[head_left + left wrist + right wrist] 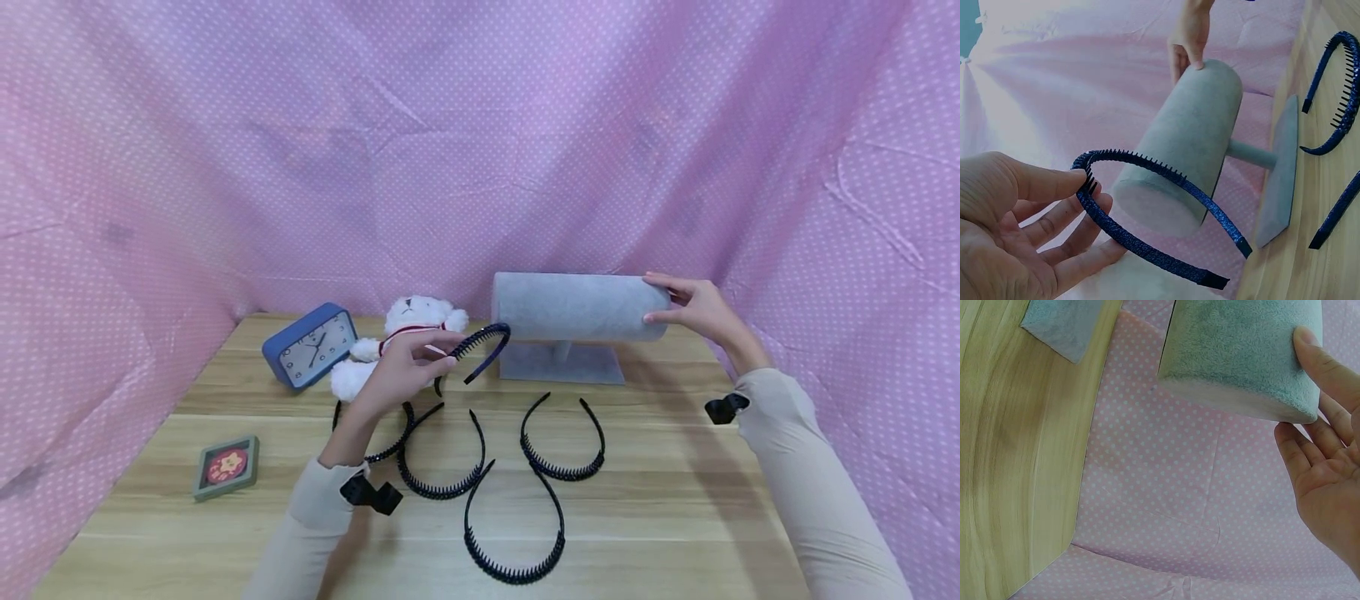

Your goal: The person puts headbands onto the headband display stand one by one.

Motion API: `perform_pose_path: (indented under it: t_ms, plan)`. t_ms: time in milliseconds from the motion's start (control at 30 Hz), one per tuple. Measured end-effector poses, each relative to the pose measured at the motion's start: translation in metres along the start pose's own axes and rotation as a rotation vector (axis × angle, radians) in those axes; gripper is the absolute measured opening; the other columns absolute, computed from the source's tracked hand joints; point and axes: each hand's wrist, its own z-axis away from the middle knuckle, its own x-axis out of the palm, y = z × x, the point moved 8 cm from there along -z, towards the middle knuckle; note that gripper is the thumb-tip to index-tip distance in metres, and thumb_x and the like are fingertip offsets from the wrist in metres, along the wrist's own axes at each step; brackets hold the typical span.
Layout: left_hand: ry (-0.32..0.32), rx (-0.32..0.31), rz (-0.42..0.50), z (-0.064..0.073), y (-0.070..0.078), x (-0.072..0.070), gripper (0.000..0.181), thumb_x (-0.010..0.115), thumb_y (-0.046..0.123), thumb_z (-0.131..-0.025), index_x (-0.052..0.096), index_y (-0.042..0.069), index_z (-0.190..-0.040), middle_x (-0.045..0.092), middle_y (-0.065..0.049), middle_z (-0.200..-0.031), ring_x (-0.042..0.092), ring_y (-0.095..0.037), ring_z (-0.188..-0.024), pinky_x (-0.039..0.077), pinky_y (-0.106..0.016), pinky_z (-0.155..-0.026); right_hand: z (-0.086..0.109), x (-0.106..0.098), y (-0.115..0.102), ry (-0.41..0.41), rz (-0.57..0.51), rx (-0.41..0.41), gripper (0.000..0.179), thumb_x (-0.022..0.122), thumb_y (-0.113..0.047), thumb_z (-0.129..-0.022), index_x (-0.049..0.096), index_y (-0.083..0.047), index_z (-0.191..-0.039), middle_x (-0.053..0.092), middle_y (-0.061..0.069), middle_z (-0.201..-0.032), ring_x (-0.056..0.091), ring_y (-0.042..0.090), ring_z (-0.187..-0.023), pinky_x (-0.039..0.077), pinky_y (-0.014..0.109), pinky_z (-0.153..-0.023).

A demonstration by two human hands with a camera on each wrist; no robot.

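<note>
My left hand [401, 371] pinches a dark blue glittery toothed headband [1141, 247] between thumb and fingers at its curved part. Its two free ends point toward a grey plush roll display stand [573, 307]; in the left wrist view it overlaps the near end of the roll, and whether they touch cannot be told. At the roll's right end my right hand [697, 308] holds on, thumb [1319, 359] on the near side and fingers at the end and far side. Several more toothed headbands lie on the table, among them one headband [517, 577] in front and another [564, 475] behind it.
A white plush bear [417, 313] sits behind my left hand, with a blue alarm clock [311, 346] to its left. Farther forward at left lies a small green-framed tray [253, 467] with a star picture. Pink dotted cloth [480, 150] hangs behind the wooden table [660, 517].
</note>
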Motion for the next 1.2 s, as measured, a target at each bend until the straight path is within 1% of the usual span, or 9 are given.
perform_pose_path:
  t_ms: [133, 267, 367, 500, 633, 867, 1000, 1100, 1200]
  plan:
    - [0.035, -0.021, 0.006, 0.005, -0.002, -0.011, 0.034, 0.068, 0.002, -0.095, 0.069, 0.004, -0.129, 0.07, -0.019, -0.121, 0.068, -0.033, -0.106, 0.056, -0.025, -0.079, 0.0, 0.001, 0.001, -0.008, -0.004, 0.007, 0.073, 0.084, -0.017, -0.085, 0.052, -0.012, -0.15, 0.04, 0.012, -0.162, 0.04, 0.036, -0.147, 0.041, 0.002, -0.097]
    - [0.064, -0.035, 0.0, 0.006, -0.002, -0.021, 0.034, 0.067, 0.004, -0.097, 0.068, 0.005, -0.131, 0.07, -0.019, -0.12, 0.067, -0.033, -0.109, 0.055, -0.025, -0.082, -0.001, 0.0, 0.002, 0.0, 0.003, 0.0, 0.073, 0.085, -0.017, -0.084, 0.053, -0.012, -0.149, 0.041, 0.012, -0.161, 0.042, 0.036, -0.146, 0.041, -0.001, -0.094]
    - [0.084, -0.044, 0.003, 0.005, -0.001, -0.027, 0.034, 0.068, 0.006, -0.097, 0.068, 0.007, -0.131, 0.071, -0.018, -0.119, 0.067, -0.031, -0.107, 0.054, -0.025, -0.082, -0.002, 0.001, 0.002, 0.0, 0.004, -0.004, 0.073, 0.085, -0.017, -0.084, 0.053, -0.012, -0.149, 0.041, 0.013, -0.161, 0.043, 0.036, -0.145, 0.041, -0.001, -0.094]
    - [0.114, -0.069, 0.05, 0.002, 0.001, -0.033, 0.035, 0.068, 0.006, -0.097, 0.068, 0.007, -0.131, 0.07, -0.019, -0.116, 0.067, -0.026, -0.101, 0.053, -0.023, -0.077, -0.004, 0.001, 0.004, -0.002, 0.003, -0.004, 0.073, 0.085, -0.016, -0.084, 0.053, -0.012, -0.149, 0.041, 0.011, -0.161, 0.043, 0.035, -0.145, 0.041, 0.0, -0.095]
    - [0.146, -0.067, 0.086, -0.004, 0.006, -0.037, 0.035, 0.068, 0.005, -0.096, 0.068, 0.007, -0.131, 0.068, -0.019, -0.111, 0.067, -0.025, -0.096, 0.054, -0.021, -0.076, -0.004, 0.0, 0.006, -0.001, 0.002, 0.004, 0.073, 0.085, -0.016, -0.084, 0.053, -0.013, -0.15, 0.041, 0.011, -0.162, 0.043, 0.035, -0.145, 0.041, 0.0, -0.094]
    - [0.228, -0.063, 0.129, -0.019, 0.012, -0.029, 0.034, 0.07, 0.004, -0.095, 0.069, 0.003, -0.129, 0.068, -0.019, -0.113, 0.07, -0.017, -0.089, 0.057, -0.019, -0.075, -0.004, 0.0, 0.005, -0.003, 0.002, 0.004, 0.073, 0.085, -0.016, -0.084, 0.053, -0.013, -0.15, 0.04, 0.011, -0.162, 0.043, 0.035, -0.145, 0.042, 0.001, -0.096]
    - [0.32, -0.082, 0.196, -0.027, 0.009, -0.022, 0.033, 0.07, 0.002, -0.094, 0.07, 0.002, -0.127, 0.069, -0.018, -0.113, 0.069, -0.013, -0.087, 0.058, -0.021, -0.072, -0.004, 0.0, 0.004, 0.005, 0.007, -0.009, 0.072, 0.085, -0.016, -0.084, 0.054, -0.012, -0.149, 0.04, 0.012, -0.161, 0.043, 0.035, -0.145, 0.041, 0.001, -0.096]
    - [0.393, -0.081, 0.254, -0.034, 0.007, -0.017, 0.033, 0.07, -0.001, -0.092, 0.071, 0.002, -0.125, 0.07, -0.02, -0.112, 0.07, -0.015, -0.088, 0.057, -0.02, -0.07, -0.004, 0.0, 0.004, 0.013, 0.012, -0.015, 0.072, 0.085, -0.016, -0.083, 0.054, -0.011, -0.148, 0.042, 0.013, -0.16, 0.043, 0.035, -0.145, 0.041, 0.0, -0.094]
    - [0.448, -0.053, 0.317, -0.043, 0.002, -0.009, 0.034, 0.07, -0.006, -0.091, 0.07, -0.001, -0.125, 0.069, -0.024, -0.111, 0.071, -0.028, -0.093, 0.057, -0.017, -0.073, -0.004, 0.0, 0.004, 0.018, 0.013, -0.015, 0.072, 0.086, -0.015, -0.083, 0.055, -0.011, -0.148, 0.042, 0.012, -0.16, 0.044, 0.035, -0.145, 0.04, -0.001, -0.094]
